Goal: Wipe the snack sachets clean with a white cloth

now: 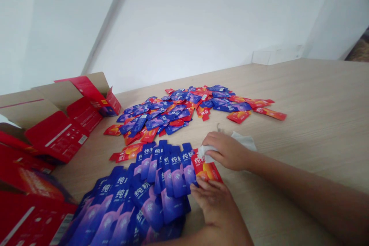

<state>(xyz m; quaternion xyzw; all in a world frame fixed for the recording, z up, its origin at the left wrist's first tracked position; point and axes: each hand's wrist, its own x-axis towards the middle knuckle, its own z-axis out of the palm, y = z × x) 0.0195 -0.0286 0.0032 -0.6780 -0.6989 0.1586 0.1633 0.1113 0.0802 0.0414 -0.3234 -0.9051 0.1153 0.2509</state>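
A red pouch (206, 169) with orange fruit printed on it lies flat on the table, beside the overlapping blue pouches. The fingers of my left hand (213, 201) are closed on its lower edge. From the right, my right hand (226, 150) reaches over its upper part, closed around a white tissue (245, 140). One end of the tissue touches the pouch top near its spout, and the rest sticks out behind my hand. Just to the left, blue pouches (177, 173) with purple fruit lie fanned in overlapping rows.
A loose heap of mixed blue and red pouches (170, 113) spreads across the table farther back. Opened red cartons (62, 136) line the left side. Behind the table (317, 96) rises a white wall, with a white box (276, 55) against it at the back right.
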